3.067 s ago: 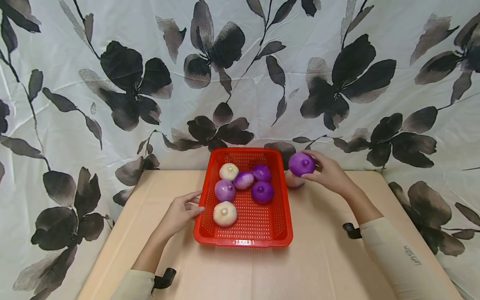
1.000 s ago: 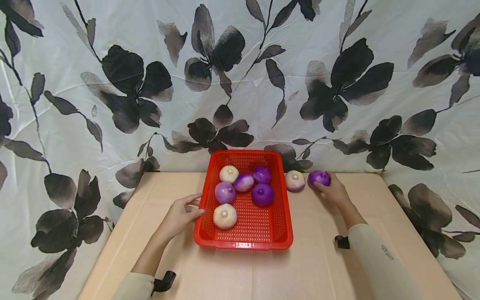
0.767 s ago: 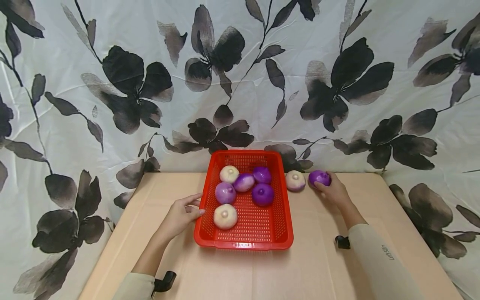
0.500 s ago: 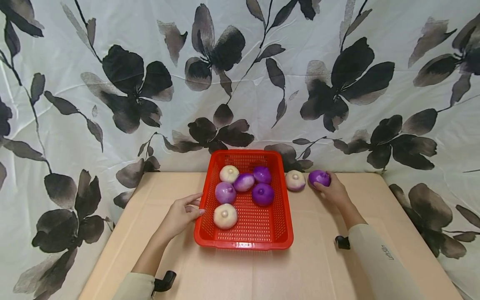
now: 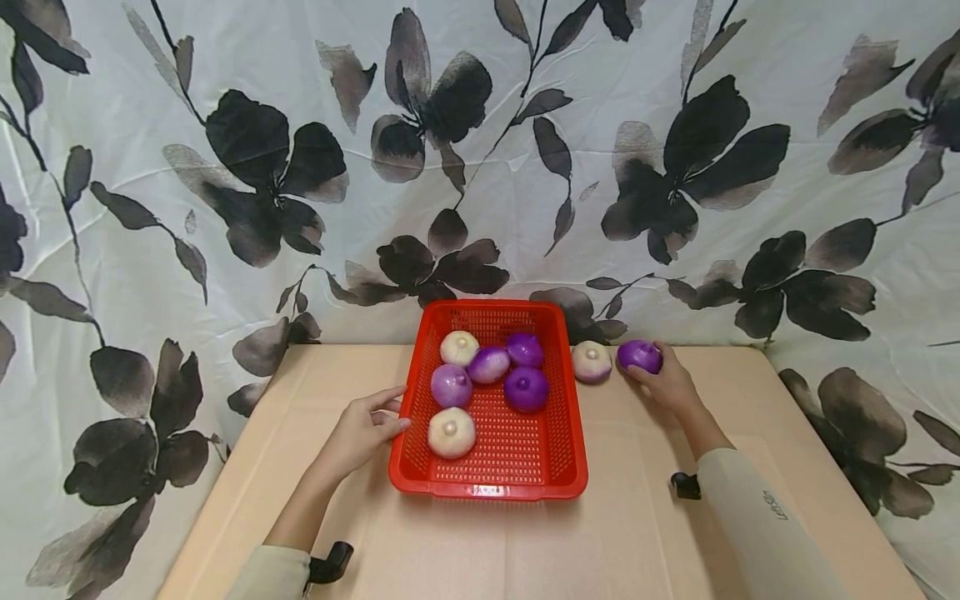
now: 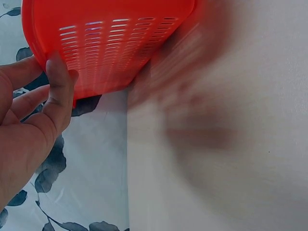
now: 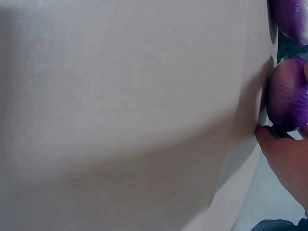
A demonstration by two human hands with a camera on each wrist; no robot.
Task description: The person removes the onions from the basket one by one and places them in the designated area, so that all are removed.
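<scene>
A red perforated plastic basket (image 5: 564, 442) stands mid-table with several onions in it, among them a white onion (image 5: 451, 432) at front left and a deep purple onion (image 5: 526, 388) at right. My left hand (image 5: 363, 427) grips the basket's left rim; in the left wrist view its fingers (image 6: 58, 91) lie against the rim and side wall. Right of the basket, at the table's back, my right hand (image 5: 669, 383) holds a purple onion (image 5: 637, 356) low at the tabletop. In the right wrist view, the thumb (image 7: 274, 142) is at the base of this onion (image 7: 288, 94).
Between the basket and my right hand sits a whitish onion (image 5: 591, 362) with a purple underside. The pale wooden table (image 5: 630, 500) ends at the back against a floral curtain (image 5: 525, 192).
Since about three seconds ago, my right hand has carried the purple onion right and down to the tabletop, uncovering the whitish onion. The left hand stays at the rim. Nothing visibly moves in the last second.
</scene>
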